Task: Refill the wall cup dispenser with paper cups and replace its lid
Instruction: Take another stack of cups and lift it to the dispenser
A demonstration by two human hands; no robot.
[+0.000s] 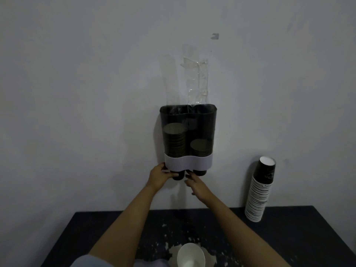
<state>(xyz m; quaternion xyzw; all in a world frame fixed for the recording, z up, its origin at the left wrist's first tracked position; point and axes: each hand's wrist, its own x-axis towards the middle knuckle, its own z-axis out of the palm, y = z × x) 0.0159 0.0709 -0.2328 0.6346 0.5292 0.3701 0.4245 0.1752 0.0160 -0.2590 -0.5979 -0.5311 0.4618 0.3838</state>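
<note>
A two-tube cup dispenser (188, 135) hangs on the wall, dark and see-through with a white band (188, 162) at its base. Its top is open with no lid on it. The left tube holds a taller stack of dark paper cups (174, 140) than the right tube (200, 149). Cup bottoms poke out below the band. My left hand (159, 177) grips the protruding left cup (178, 176) under the dispenser. My right hand (196, 186) reaches up beside it, fingers spread, fingertips near the gap between the two outlets. No lid is in view.
A tall leaning stack of dark paper cups (260, 191) stands on the black table (289, 228) against the wall at the right. A single white-lined cup (190, 256) sits at the near edge, amid chipped paint. Clear tape (196, 79) clings to the wall above the dispenser.
</note>
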